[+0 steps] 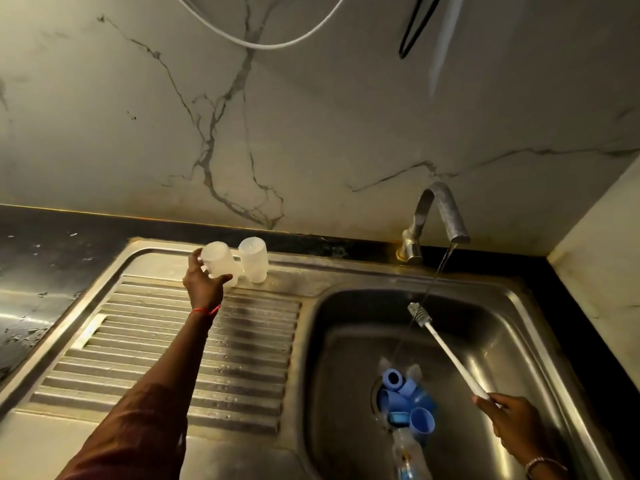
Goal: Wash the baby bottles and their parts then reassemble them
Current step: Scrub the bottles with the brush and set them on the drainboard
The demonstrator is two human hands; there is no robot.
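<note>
My left hand (204, 282) grips a clear baby bottle (220, 261), held upside down at the far edge of the steel draining board (173, 341). Right beside it a second clear bottle (254, 259) stands inverted on the board. My right hand (509, 420) holds the white handle of a bottle brush (446, 351) over the sink basin (346, 393), its bristle head in the thin stream from the tap (440, 216). Several blue caps and rings (408, 400) lie piled over the drain, with a clear bottle (407, 452) lying just in front of them.
A dark stone counter (41, 265) runs to the left of the sink. The marble wall (311, 116) rises behind, and a side wall (602, 258) closes in at the right. A white cable and dark cords hang at the top.
</note>
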